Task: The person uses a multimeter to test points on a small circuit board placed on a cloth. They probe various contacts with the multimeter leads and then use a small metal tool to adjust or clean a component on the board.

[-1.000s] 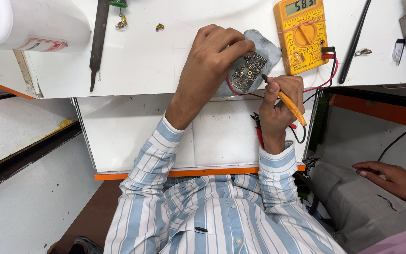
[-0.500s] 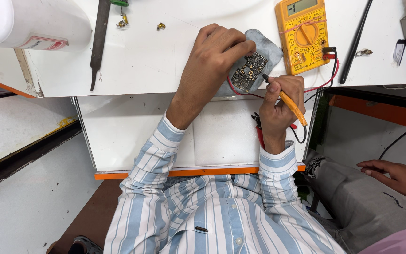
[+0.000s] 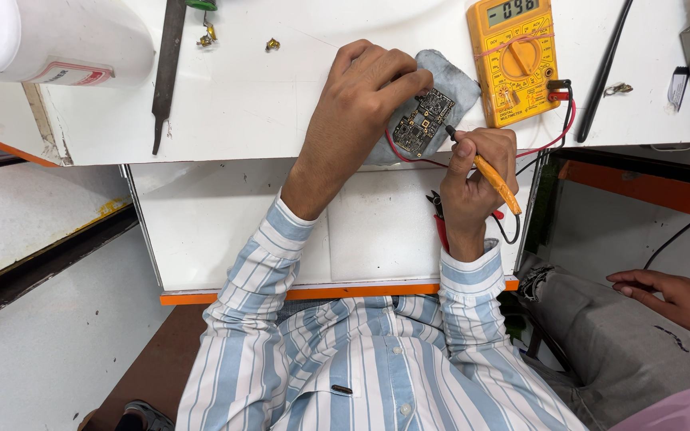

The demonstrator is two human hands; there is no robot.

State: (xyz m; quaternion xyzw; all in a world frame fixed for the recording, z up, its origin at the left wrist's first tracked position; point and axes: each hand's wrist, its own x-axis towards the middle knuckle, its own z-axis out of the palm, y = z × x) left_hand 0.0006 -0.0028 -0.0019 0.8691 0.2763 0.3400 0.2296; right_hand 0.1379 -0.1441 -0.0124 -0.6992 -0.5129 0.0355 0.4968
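Observation:
My left hand (image 3: 361, 104) presses down on a small dark circuit board (image 3: 422, 121) that lies on a grey cloth (image 3: 458, 84) at the near edge of the white workbench (image 3: 265, 104). My right hand (image 3: 473, 179) grips an orange-handled test probe (image 3: 489, 172) like a pen, its black tip touching the board's right edge. A second, red probe (image 3: 441, 227) is tucked lower in the same hand. Red and black leads run from the probes to a yellow multimeter (image 3: 517, 56) standing just right of the board.
A metal file (image 3: 168, 64) and small brass screws (image 3: 273, 44) lie at the back left, beside a white container (image 3: 57, 36). A black rod (image 3: 604, 68) lies right of the meter. Another person's hand (image 3: 672, 299) rests on a grey-trousered knee at the lower right.
My hands and the probe stay on the board almost unmoved. The other person's hand at the right has shifted slightly on the knee.

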